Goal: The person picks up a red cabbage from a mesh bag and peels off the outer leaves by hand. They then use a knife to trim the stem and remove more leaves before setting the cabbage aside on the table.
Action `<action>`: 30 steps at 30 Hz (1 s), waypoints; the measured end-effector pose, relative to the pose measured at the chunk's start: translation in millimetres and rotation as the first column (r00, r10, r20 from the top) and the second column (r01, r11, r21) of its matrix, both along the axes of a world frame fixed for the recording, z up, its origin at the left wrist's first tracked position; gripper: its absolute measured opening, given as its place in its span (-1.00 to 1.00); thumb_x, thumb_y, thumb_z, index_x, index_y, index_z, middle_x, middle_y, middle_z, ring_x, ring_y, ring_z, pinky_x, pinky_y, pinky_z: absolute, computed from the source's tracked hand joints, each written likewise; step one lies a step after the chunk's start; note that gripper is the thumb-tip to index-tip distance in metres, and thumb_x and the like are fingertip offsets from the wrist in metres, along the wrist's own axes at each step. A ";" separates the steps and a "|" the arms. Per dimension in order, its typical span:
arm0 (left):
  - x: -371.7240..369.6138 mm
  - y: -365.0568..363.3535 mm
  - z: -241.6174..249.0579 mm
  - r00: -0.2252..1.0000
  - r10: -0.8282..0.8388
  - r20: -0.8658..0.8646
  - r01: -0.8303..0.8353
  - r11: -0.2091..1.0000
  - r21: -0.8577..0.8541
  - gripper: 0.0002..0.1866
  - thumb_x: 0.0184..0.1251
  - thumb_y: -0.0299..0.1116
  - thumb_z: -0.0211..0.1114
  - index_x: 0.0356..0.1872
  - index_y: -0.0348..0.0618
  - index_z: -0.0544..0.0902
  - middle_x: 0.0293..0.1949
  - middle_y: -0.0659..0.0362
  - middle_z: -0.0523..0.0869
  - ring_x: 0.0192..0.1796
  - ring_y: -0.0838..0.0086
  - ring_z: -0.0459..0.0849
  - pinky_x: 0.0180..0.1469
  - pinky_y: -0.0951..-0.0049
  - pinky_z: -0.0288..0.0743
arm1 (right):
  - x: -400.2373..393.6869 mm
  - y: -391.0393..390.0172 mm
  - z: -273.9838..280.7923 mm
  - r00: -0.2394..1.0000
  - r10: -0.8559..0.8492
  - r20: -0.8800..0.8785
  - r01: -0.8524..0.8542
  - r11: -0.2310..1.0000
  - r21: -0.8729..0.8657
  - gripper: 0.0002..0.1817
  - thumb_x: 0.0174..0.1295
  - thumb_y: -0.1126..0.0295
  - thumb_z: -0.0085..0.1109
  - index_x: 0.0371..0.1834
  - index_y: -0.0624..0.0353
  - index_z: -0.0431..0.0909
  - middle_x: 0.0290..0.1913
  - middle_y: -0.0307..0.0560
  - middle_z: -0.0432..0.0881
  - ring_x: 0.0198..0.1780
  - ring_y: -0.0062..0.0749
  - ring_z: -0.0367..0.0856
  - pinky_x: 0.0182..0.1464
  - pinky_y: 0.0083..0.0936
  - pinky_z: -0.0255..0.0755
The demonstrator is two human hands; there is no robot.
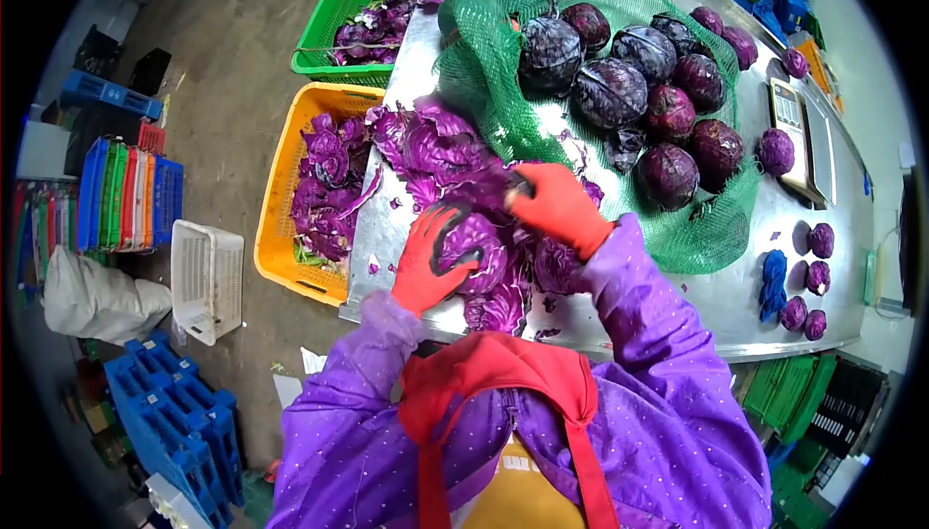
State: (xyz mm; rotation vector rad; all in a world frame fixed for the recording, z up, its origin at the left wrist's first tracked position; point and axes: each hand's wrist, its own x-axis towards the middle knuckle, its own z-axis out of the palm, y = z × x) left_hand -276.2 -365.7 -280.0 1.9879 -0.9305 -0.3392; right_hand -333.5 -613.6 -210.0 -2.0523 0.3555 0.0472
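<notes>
My left hand (pixel 431 256), in a red glove with dark palm side, is wrapped round the left side of a red cabbage (pixel 481 256) on the metal table. My right hand (pixel 559 208), gloved the same way, is closed just above and right of that cabbage. Its fingers pinch a loose purple cabbage leaf (pixel 481 187); the fingertips are partly hidden. A pile of torn leaves (pixel 426 142) lies beyond my hands. Another cabbage (pixel 558 266) sits under my right wrist. Several whole cabbages (pixel 610 93) rest on a green mesh bag (pixel 711 229) to the right.
A yellow crate (pixel 276 195) and a green crate (pixel 319 45), both with leaves, stand along the table's left edge. Small cabbages (pixel 821 241), blue twine (pixel 772 285) and a scale (pixel 792 122) are at the right. A white crate (pixel 208 282) and blue pallets (pixel 174 413) stand on the floor.
</notes>
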 end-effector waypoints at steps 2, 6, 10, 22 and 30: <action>1.5 10.3 -14.8 0.995 0.016 -0.103 -0.023 0.997 -0.072 -0.17 0.01 -0.21 0.55 0.37 -0.11 0.41 0.32 -0.02 0.45 0.39 0.05 0.36 0.46 0.10 0.20 | -17.1 -31.3 -35.5 0.980 -0.165 -0.111 0.169 0.985 0.030 -0.69 0.14 0.24 0.18 -0.26 0.31 0.64 -0.50 0.00 0.61 -0.43 -0.29 0.62 -0.30 -0.25 0.45; -3.3 21.8 -26.2 0.975 0.096 -0.202 -0.122 0.985 -0.122 -0.16 0.00 -0.25 0.57 0.38 -0.10 0.40 0.31 0.00 0.47 0.38 0.08 0.37 0.45 0.12 0.23 | -61.3 -64.2 -58.1 0.950 -0.299 -0.093 0.288 0.950 -0.120 -0.69 0.20 0.23 0.24 -0.26 0.34 0.62 -0.51 -0.01 0.61 -0.45 -0.43 0.56 -0.32 -0.33 0.43; 3.4 9.1 6.3 0.980 0.122 -0.157 -0.105 0.988 0.115 -0.11 -0.02 -0.12 0.58 0.39 -0.06 0.38 0.26 0.00 0.50 0.36 0.08 0.38 0.39 0.10 0.27 | -88.7 -27.2 -10.3 0.885 -0.463 -0.036 0.464 0.877 0.121 -0.56 0.19 0.12 0.42 -0.12 0.30 0.61 -0.43 -0.18 0.61 -0.37 -0.59 0.50 -0.29 -0.49 0.42; 4.5 -27.9 1.5 0.985 0.173 -0.023 -0.165 0.966 0.201 -0.53 0.08 0.01 0.50 0.00 0.06 0.73 0.09 -0.05 0.51 0.16 0.01 0.51 0.21 0.11 0.42 | -101.0 106.4 -61.0 0.915 -0.404 -0.004 0.400 0.904 0.152 0.06 0.01 -0.08 0.48 0.50 0.22 0.15 0.30 0.26 0.33 0.34 0.05 0.38 0.36 -0.09 0.27; -1.2 -36.4 -4.6 0.991 0.120 -0.060 -0.117 0.992 0.055 -0.61 0.13 -0.14 0.47 -0.03 -0.04 0.71 0.07 0.06 0.61 0.15 0.12 0.55 0.30 0.15 0.25 | -109.0 107.7 -62.8 0.856 -0.511 0.082 0.381 0.731 0.566 -0.12 0.09 0.06 0.38 0.44 0.23 0.24 0.24 -0.01 0.47 0.27 -0.27 0.43 0.33 -0.30 0.29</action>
